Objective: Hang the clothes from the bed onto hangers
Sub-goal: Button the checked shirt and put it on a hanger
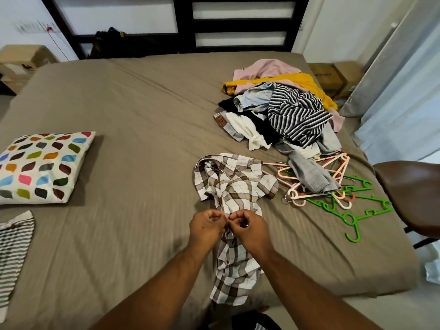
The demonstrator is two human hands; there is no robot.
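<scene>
A head-worn camera looks down on a bed (131,115). Just below the middle of the frame, a left hand (206,226) and a right hand (248,226) meet knuckle to knuckle over a brown-and-white plaid shirt (235,186). The shirt lies lengthwise on the sheet, from the centre down to the lower edge. Each grip is curled tight, pinching the shirt's front edge where its two sides meet. This is probably a button being worked, though the button itself is hidden.

The pinch is small and the cloth thin, so an edge could slip free. The shirt is bunched at the collar and sleeve, so the fronts could be fastened out of line. Whether a hanger already sits inside the collar cannot be told.

Right of the shirt is a tangle of pink hangers (295,194), partly under a grey garment, with green hangers (352,217) near the bed's right edge. Pulling one out could drag the others along.

The sheet is taupe and creased. A pile of clothes (295,115) sits at upper right, and a pillow (42,165) with coloured leaf shapes lies at the left. Below the pillow is a striped cloth (14,246). A dark headboard (185,25) runs along the top. Cardboard boxes (333,77), a pale curtain (404,103) and a brown chair (414,194) stand to the right.
</scene>
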